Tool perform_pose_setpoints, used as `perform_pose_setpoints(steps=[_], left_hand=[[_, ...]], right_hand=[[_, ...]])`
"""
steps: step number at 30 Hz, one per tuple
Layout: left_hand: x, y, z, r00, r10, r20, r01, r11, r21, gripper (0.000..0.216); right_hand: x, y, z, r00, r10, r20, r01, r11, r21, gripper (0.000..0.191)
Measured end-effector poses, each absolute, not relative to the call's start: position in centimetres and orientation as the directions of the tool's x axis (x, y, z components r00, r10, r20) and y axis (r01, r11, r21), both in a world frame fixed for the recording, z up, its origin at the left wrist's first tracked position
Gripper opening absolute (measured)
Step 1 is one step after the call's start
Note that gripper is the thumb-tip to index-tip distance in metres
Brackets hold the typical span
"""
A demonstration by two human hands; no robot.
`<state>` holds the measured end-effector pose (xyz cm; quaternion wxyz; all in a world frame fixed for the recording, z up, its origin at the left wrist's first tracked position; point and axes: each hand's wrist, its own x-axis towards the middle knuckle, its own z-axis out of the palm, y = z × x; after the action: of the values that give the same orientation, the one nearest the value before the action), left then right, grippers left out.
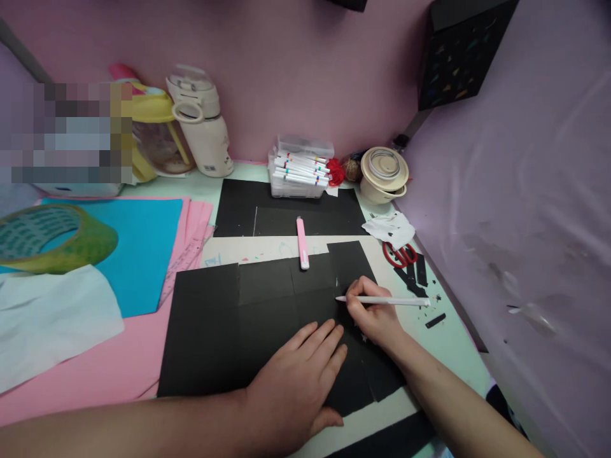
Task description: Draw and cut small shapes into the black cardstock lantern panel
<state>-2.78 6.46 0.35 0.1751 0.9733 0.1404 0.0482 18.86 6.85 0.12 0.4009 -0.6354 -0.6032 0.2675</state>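
A sheet of black card (pixel 205 331), creased and cut along its upper edge, lies in front of me. My left hand (pixel 300 378) rests flat on it with the fingers stretched out. In my right hand (pixel 375 312) is a slim white pen (pixel 396 301), gripped near its tip, which points left at the card close to a small light mark. Small star-shaped cut-outs or marks show in the card under that hand. A pink utility knife (pixel 302 243) lies just beyond, its near end over the card's upper edge.
Behind is more black card (pixel 233 207) under a box of markers (pixel 300 175). Red-handled scissors (pixel 400 254) and black scraps (pixel 421 270) lie at right. A tape roll (pixel 100 245), blue sheet (pixel 143 254) and pink paper (pixel 114 375) fill the left. A bottle (pixel 207 140) stands behind.
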Motion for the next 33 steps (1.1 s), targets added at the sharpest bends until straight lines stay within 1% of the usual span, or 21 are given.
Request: perform_pose_setpoints(steps=[7,12,18,20,23,26,29,33], left_hand=[[-2.8,6.5,0.4,0.957,0.286,0.047,0.255,-0.907,0.335,0.076],[-2.8,6.6,0.4,0.953,0.298,0.061,0.260,-0.902,0.345,0.075],[-2.7,6.5,0.4,0.952,0.300,0.060,0.262,-0.901,0.345,0.076],[-2.7,6.5,0.4,0.952,0.301,0.061,0.262,-0.901,0.344,0.076],[-2.7,6.5,0.3,0.951,0.301,0.079,0.257,-0.903,0.344,0.075],[-2.7,6.5,0.3,0.951,0.297,0.080,0.255,-0.906,0.339,0.076],[-2.8,6.5,0.3,0.954,0.294,0.063,0.257,-0.906,0.337,0.077],[-2.8,6.5,0.3,0.952,0.301,0.059,0.263,-0.899,0.351,0.076]], right_hand=[[18.7,6.9,0.0,0.173,0.970,0.172,0.559,0.047,-0.828,0.021],[18.7,6.9,0.0,0.178,0.970,0.165,0.565,0.037,-0.824,0.021],[18.8,7.0,-0.2,0.194,0.964,0.179,0.519,0.054,-0.853,0.021],[18.8,7.0,-0.1,0.229,0.952,0.205,0.469,0.077,-0.880,0.020],[18.9,7.0,0.2,0.310,0.906,0.288,0.389,0.155,-0.908,0.020],[19.0,7.0,0.5,0.356,0.874,0.332,0.391,0.184,-0.902,0.015],[18.8,7.0,0.8,0.345,0.892,0.292,0.415,0.134,-0.900,0.005],[18.4,6.9,1.0,0.278,0.935,0.221,0.447,0.078,-0.891,0.008]])
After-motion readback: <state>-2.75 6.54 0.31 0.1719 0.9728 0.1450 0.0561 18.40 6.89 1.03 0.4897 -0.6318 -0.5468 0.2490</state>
